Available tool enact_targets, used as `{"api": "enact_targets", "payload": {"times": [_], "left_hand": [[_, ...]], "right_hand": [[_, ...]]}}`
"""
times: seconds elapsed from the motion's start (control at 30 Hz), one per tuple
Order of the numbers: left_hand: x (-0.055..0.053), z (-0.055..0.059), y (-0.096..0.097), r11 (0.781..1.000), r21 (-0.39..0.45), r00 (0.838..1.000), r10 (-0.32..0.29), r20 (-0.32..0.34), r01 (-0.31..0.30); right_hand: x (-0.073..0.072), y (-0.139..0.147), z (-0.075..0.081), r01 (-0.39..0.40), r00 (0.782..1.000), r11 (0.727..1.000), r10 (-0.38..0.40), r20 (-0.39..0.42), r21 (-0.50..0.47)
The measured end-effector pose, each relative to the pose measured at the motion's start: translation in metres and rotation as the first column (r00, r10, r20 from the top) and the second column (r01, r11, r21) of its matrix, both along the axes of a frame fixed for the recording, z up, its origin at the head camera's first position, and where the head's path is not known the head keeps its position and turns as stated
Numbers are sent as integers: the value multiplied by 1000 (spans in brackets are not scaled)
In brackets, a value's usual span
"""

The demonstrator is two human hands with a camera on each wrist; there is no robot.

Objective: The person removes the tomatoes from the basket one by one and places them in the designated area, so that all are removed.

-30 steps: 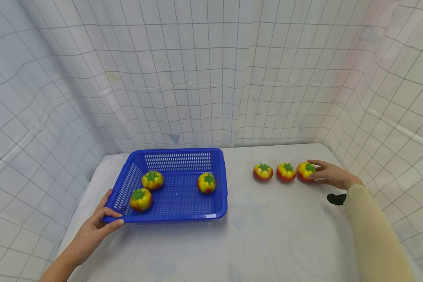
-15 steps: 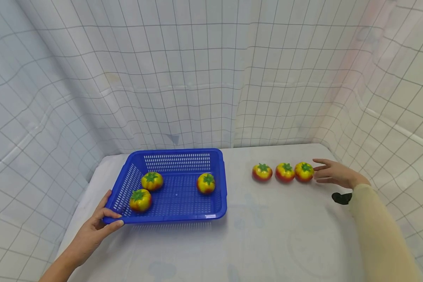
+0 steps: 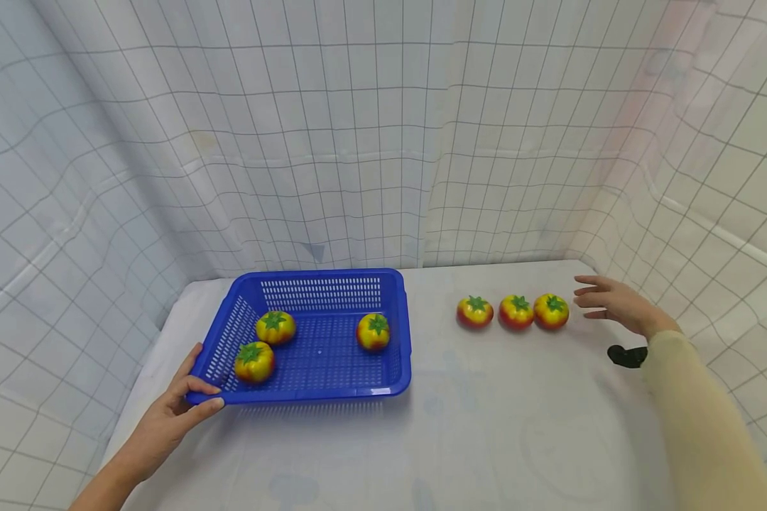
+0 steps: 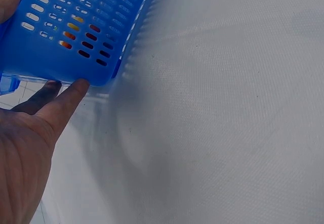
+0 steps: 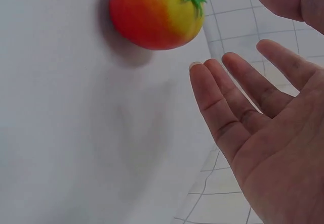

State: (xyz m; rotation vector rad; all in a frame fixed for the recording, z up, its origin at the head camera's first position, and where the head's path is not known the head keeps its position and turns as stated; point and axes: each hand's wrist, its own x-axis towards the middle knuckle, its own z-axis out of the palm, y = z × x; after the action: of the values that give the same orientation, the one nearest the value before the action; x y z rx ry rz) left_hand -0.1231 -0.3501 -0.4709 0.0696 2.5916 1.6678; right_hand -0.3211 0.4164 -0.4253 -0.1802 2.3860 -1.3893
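Observation:
At its near left corner, a blue plastic basket [image 3: 319, 394] is held by my left hand [image 3: 166, 419]. In the left wrist view the thumb [image 4: 9, 4] is at the basket's side and fingers [image 4: 66, 102] reach under its corner. Inside sit three red-and-yellow toy tomatoes with green leafy tops, two at the left [image 3: 275, 328] [image 3: 254, 362] and one at the right [image 3: 373, 332]. Three more stand in a row on the table: left tomato [image 3: 475, 312], middle tomato [image 3: 515, 312], right tomato [image 3: 551, 311]. My right hand [image 3: 623, 305], fingers spread and holding nothing, hovers just right of the row's end.
A white cloth covers the table [image 3: 486, 426]. White grid-patterned curtains [image 3: 371, 142] surround it at the back and both sides. By my right wrist, a small black object [image 3: 626, 356] shows beside the cream sleeve [image 3: 703, 411].
My right hand has let go of the row's right tomato and drawn away to the right. That tomato stays beside the middle one. The left hand and basket hold still.

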Motion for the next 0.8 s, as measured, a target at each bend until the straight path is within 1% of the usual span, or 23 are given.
{"api": "enact_targets", "payload": {"times": [0.23, 0.4, 0.47, 0.53, 0.63, 0.73, 0.8], "left_hand": [[1, 0, 0, 1000, 2, 1000, -2, -6, 2], [1, -2, -1, 1000, 8, 1000, -6, -16, 6], [0, -2, -1, 1000, 10, 1000, -6, -18, 7], [0, -2, -1, 1000, 8, 1000, -4, -15, 4], [0, -2, -1, 1000, 2, 1000, 1, -9, -1], [0, -1, 0, 1000, 3, 1000, 2, -5, -2], [-1, -1, 0, 1000, 5, 1000, 1, -7, -1]], "right_hand": [[-4, -16, 21, 1, 994, 1000, 3, -107, 32], [-7, -38, 37, -35, 981, 997, 47, -187, 66], [-7, -50, 44, -52, 976, 995, 69, -206, 83], [-7, -65, 51, -63, 973, 995, 80, -215, 83], [-6, -90, 60, -87, 973, 995, 96, -210, 56], [-6, -113, 65, -134, 971, 991, 137, -195, 28], [-7, -128, 67, -171, 966, 985, 174, -190, 30]]}}
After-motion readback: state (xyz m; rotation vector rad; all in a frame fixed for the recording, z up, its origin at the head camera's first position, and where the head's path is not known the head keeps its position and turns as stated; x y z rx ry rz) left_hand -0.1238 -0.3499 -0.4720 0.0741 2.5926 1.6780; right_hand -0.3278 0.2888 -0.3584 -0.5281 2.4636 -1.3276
